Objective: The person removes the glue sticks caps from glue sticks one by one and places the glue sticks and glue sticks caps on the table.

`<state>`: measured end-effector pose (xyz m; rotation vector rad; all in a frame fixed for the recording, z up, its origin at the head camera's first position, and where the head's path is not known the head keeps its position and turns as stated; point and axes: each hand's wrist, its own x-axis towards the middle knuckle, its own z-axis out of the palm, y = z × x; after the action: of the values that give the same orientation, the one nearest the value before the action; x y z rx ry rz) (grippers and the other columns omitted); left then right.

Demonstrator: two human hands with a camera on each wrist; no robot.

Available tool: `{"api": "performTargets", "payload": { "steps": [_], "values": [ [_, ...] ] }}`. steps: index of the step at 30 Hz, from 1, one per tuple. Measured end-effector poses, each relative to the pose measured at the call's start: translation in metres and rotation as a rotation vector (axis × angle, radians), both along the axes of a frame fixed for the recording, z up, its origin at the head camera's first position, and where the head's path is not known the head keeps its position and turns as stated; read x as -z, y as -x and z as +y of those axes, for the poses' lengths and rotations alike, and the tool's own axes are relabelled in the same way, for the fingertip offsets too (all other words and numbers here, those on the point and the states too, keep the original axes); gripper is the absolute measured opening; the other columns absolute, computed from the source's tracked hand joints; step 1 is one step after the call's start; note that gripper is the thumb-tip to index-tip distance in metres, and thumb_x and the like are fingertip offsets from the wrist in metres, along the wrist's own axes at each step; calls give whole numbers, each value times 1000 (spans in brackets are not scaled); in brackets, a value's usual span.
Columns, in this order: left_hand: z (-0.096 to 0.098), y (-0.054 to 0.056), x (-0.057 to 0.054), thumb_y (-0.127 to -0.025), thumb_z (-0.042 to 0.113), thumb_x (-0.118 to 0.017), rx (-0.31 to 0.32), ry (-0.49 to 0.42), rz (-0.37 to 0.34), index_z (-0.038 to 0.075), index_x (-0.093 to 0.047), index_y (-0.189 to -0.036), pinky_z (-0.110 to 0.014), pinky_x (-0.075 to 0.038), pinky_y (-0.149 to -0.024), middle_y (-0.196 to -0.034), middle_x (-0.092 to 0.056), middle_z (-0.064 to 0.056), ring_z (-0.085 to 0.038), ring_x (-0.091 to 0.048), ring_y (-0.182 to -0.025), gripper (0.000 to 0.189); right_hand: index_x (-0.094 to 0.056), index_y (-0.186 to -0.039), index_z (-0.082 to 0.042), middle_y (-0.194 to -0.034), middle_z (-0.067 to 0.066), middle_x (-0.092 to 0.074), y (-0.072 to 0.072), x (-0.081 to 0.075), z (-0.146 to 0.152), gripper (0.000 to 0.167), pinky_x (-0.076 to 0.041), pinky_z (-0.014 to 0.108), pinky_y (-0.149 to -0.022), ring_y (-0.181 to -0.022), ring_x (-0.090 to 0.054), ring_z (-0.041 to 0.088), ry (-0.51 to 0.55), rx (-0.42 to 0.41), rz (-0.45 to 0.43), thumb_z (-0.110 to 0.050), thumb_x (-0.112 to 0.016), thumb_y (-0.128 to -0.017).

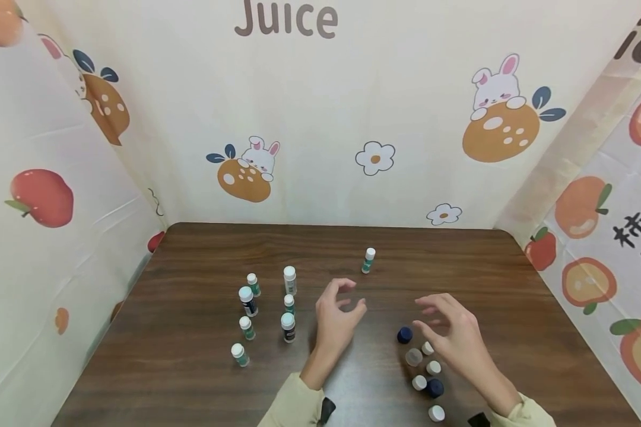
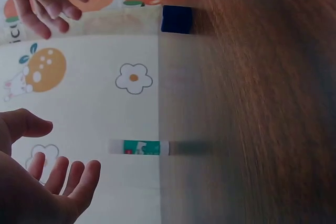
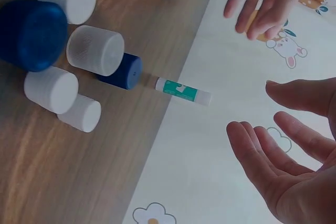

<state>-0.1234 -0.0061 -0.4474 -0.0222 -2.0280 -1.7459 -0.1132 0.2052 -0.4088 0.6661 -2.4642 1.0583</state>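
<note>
My left hand (image 1: 335, 320) hovers over the middle of the table, fingers loosely bent and thumb apart, holding nothing. To its right my right hand (image 1: 456, 335) is raised above a group of loose caps, also holding nothing, its thumb and fingers spread apart in the right wrist view. Beyond both hands a small glue stick (image 1: 368, 261) with a green label and white top stands upright. Below the right hand lie a dark blue cap (image 1: 404, 335), a translucent cap (image 1: 413, 357), a white cap (image 1: 434, 367) and several others.
Left of the left hand, several upright sticks with white tops stand in two loose rows, among them a black-labelled one (image 1: 288, 328) and a green-labelled one (image 1: 240, 354). Printed curtains (image 1: 320, 107) enclose the brown wooden table (image 1: 192, 367) at the back and sides.
</note>
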Motion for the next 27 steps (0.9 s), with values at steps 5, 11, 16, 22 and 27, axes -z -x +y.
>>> {"api": "performTargets", "payload": {
  "steps": [5,11,16,22,27],
  "values": [
    [5,13,4,-70,1,-72,-17,-2,-50,10,-62,-96,-40,-56,-77,-98,-65,-8,-26,-61,-96,29,-66,-99,-9,-97,-3,-61,2,-2,1,46,-55,20,-63,-80,-61,15,16,-8,-3,11,-81,-61],
    [9,29,10,-69,0,-72,-41,9,-54,8,-62,-95,-43,-55,-76,-96,-65,-8,-27,-61,-95,28,-66,-101,-11,-97,-6,-60,8,-7,-4,45,-56,23,-62,-80,-59,9,5,-22,9,9,-81,-63],
    [12,42,18,-68,-1,-72,-56,23,-79,7,-62,-93,-44,-55,-75,-95,-65,-8,-25,-61,-93,28,-65,-101,-8,-97,-3,-60,15,-13,-10,43,-56,23,-62,-79,-59,9,-15,-42,36,8,-81,-64],
    [15,57,26,-69,0,-72,-47,43,-102,1,-62,-96,-44,-54,-75,-98,-65,-15,-31,-61,-94,29,-65,-102,-9,-96,-1,-60,26,-18,-15,40,-56,25,-63,-79,-60,11,-48,-35,-4,6,-80,-67],
    [16,67,30,-68,1,-72,-44,62,-118,-1,-61,-98,-43,-54,-76,-98,-65,-16,-32,-60,-93,32,-65,-104,-8,-97,0,-59,33,-20,-19,39,-56,26,-65,-80,-59,14,-65,-47,-47,4,-80,-69]
  ]
}}
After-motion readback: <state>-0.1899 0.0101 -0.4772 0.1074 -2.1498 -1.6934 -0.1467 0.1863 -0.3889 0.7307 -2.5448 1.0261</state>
